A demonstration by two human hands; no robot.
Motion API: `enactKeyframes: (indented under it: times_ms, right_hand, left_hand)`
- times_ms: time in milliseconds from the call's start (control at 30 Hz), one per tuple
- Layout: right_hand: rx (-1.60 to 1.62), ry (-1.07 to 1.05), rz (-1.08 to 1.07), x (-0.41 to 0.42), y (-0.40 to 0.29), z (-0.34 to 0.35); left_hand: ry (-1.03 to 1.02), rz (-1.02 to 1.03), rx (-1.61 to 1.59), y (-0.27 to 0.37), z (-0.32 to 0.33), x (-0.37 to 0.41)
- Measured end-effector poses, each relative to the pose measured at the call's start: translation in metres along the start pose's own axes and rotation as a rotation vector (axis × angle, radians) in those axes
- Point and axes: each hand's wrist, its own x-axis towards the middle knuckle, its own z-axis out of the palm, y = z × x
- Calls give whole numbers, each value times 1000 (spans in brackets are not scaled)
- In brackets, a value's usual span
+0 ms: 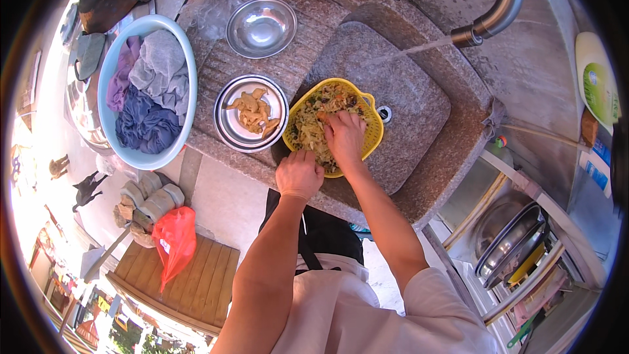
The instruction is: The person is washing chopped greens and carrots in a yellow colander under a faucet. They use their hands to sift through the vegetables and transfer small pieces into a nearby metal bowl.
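Note:
A yellow plastic colander basket (376,132) holds a heap of shredded food mix (312,132) with pale, dark and orange bits. It sits at the left side of a stone sink (417,108). My left hand (300,174) is curled at the basket's near left rim, its fingertips hidden. Inside the basket, my right hand (345,137) reaches into the mix, with an orange-brown piece (322,116) at its fingertips. Just left of the basket, a steel bowl (222,113) contains several golden-brown food pieces (253,112).
Water runs from a curved metal faucet (467,37) into the sink. On the ribbed drainboard (304,34) stands another steel bowl (261,27). A light-blue tub (192,83) of wet cloths is farther left. Below are a wooden bench (196,280) and a red plastic bag (174,238).

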Motion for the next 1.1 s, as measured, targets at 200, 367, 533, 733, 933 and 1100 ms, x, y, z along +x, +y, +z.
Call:
enactKeyframes:
  times_ms: [200,367,533,733,933,1100]
  right_hand:
    - [-73,-146,154,15,2,0]
    - [670,-257,473,9,27,-1]
    - [1146,-41,493,-3,12,-26]
    - [739,-376,498,6,38,-12]
    - [534,-146,204,-5,27,-29]
    - [814,-366,476,-11,41,-26]
  left_hand:
    - [-38,-17,-7,1,-2,0]
    - [-27,-10,-9,0,0,-1]
    - [-21,-25,-11,0,-2,-1]
    - [-25,-14,-8,0,1,-1]
    - [-15,-5,-15,-2,1,3]
    - [5,-4,-32,-1,-1,-1]
